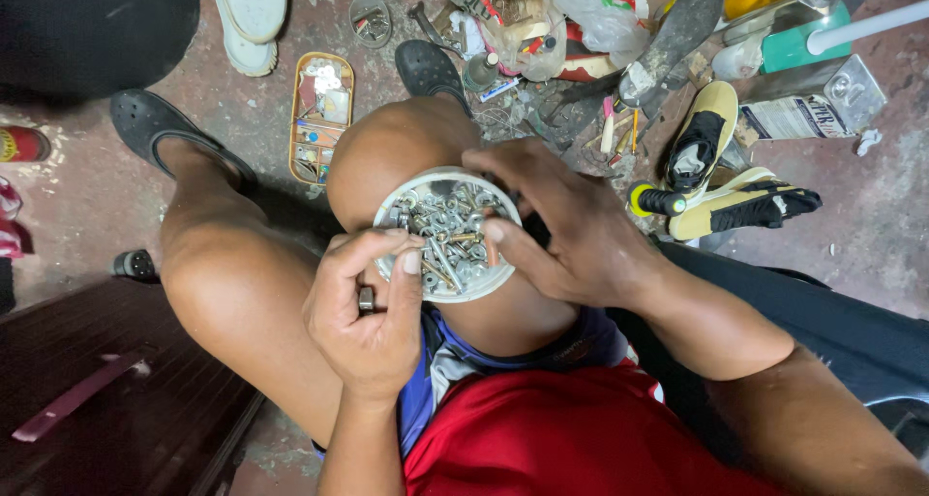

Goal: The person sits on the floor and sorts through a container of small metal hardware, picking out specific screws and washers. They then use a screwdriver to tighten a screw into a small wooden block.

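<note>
On the knee, both hands (373, 307) pinch screws in a round tin (494, 273).

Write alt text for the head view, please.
A round white dish of screws and bolts rests on the person's bare knee; the left hand picks through it while the right hand steadies its rim. Shoes and tools litter the floor.

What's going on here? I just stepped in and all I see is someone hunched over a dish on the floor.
A person sits with a round white container of screws, nuts and bolts balanced on a raised knee. The right hand steadies the container's rim and reaches in with a fingertip, while the left hand picks among the hardware with thumb and forefinger. On the floor around lie shoes, a sectioned parts tray and scattered tools.
</note>
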